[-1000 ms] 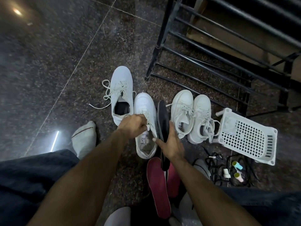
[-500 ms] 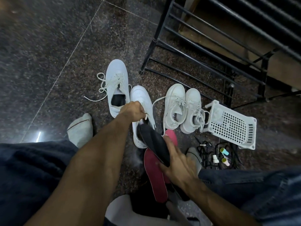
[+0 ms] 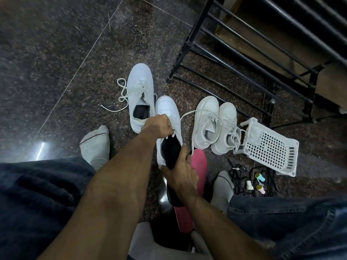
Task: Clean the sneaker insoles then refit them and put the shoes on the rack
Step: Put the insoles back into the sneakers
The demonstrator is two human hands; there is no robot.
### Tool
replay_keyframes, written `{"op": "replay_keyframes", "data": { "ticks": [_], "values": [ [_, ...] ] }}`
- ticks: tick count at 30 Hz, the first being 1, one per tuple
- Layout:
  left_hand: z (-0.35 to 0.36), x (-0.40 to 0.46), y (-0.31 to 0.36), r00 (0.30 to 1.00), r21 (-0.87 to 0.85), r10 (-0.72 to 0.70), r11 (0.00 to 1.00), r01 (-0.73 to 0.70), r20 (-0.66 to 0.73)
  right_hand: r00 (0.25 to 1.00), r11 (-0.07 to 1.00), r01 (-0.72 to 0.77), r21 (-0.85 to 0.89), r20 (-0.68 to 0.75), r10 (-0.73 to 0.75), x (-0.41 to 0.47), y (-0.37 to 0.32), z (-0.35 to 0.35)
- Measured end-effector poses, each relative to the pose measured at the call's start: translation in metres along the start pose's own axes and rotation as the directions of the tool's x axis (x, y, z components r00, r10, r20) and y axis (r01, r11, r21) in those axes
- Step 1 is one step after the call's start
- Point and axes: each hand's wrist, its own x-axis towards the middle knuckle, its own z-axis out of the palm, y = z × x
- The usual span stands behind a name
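Black foam insole (image 3: 173,152) pinched by right hand (image 3: 183,176), left hand (image 3: 159,127) gripping smooth white sneaker (image 3: 167,109) tongue

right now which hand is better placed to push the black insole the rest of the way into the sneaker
The right hand: it already grips the black insole, whose front end sits in the sneaker opening. The left hand holds the sneaker's tongue area, keeping it open and steady.

Bare forearms, dark blue jeans (image 3: 37,188) and grey socks (image 3: 95,145).
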Motion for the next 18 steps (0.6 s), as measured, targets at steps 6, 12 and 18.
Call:
{"op": "replay_keyframes", "data": {
  "ticks": [6, 12, 18],
  "values": [
    [0.001, 0.002, 0.001, 1.000, -0.022, -0.014, 1.000, 0.014, 0.027, 0.987, 0.985, -0.147, 0.088, 0.079, 0.140, -0.006, 0.018, 0.002],
    [0.000, 0.005, 0.003, 0.999, -0.022, -0.012, 1.000, 0.013, 0.047, 0.992, 0.985, -0.120, 0.125, -0.027, 0.124, -0.006, 0.013, 0.012],
    [0.001, 0.007, 0.006, 0.999, 0.004, 0.003, 1.000, -0.003, 0.040, 0.993, 0.997, -0.056, 0.050, -0.101, 0.061, 0.012, 0.006, 0.013]
  ]
}}
